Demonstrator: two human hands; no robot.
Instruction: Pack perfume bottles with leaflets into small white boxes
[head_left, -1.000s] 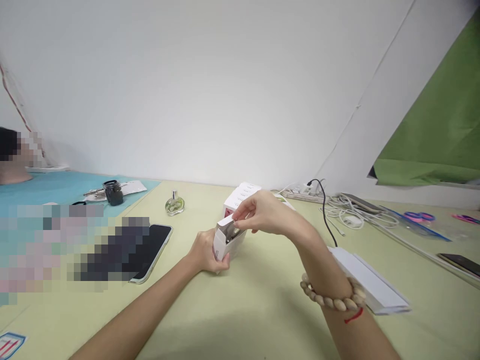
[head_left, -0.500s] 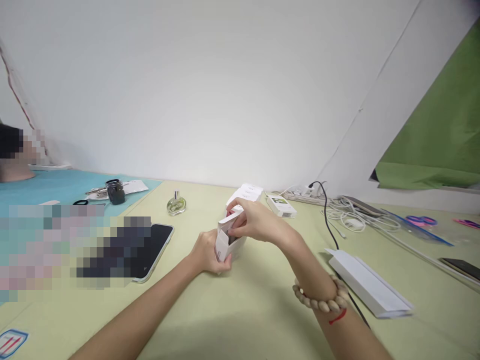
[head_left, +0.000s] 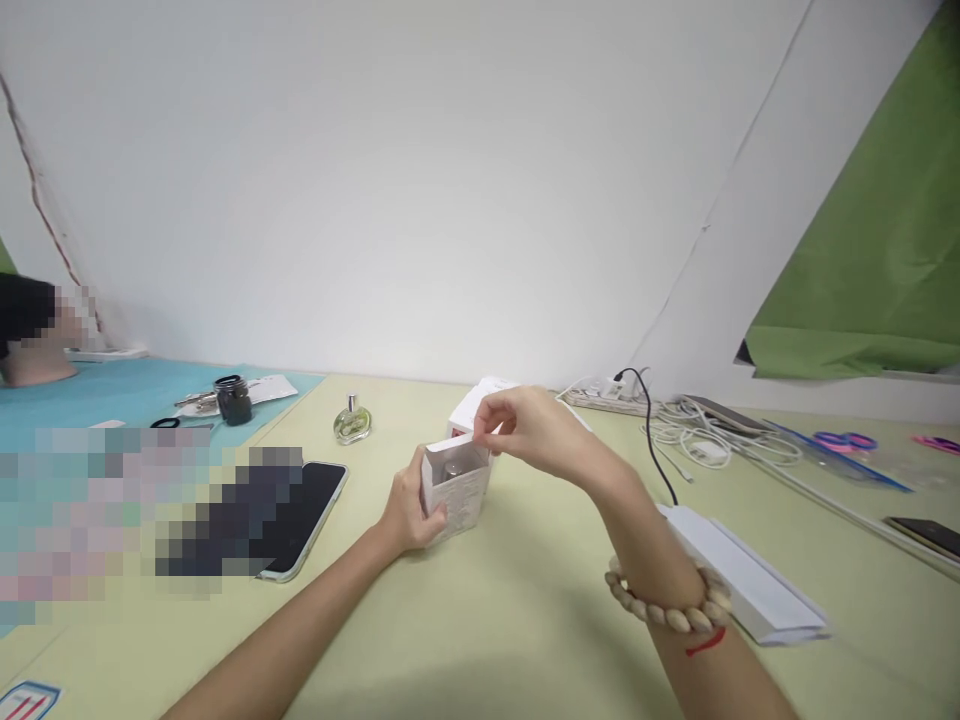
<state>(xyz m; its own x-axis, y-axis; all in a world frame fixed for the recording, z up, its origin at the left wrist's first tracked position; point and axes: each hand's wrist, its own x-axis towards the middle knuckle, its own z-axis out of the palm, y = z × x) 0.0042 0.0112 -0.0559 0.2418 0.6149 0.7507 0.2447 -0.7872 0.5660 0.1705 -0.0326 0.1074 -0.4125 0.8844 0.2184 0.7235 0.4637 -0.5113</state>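
Note:
My left hand (head_left: 411, 510) is wrapped round a small white carton (head_left: 457, 505), tilted, with its top open. Printed text covers its front face. Inside the opening a shiny rounded cap (head_left: 452, 470) shows; the rest of what the carton holds is hidden. At the carton's upper right edge, my right hand (head_left: 525, 425) pinches the side flap between thumb and fingertips. Behind the carton stand more white boxes (head_left: 480, 398), partly covered by my right hand. To the left of them is a glass perfume bottle (head_left: 352, 422) with a silver cap and pale green liquid.
A phone (head_left: 307, 515) lies left of my hands, partly blurred. On the right are a long white box (head_left: 750, 580), a black cable (head_left: 651, 430), tangled white cables (head_left: 697, 440) and scissors (head_left: 844, 441). A dark jar (head_left: 234, 402) stands on blue cloth; a person sits far left.
My right fingers have come up out of the carton's opening to its upper right edge. The carton has turned, so its printed face and the shiny cap inside now show.

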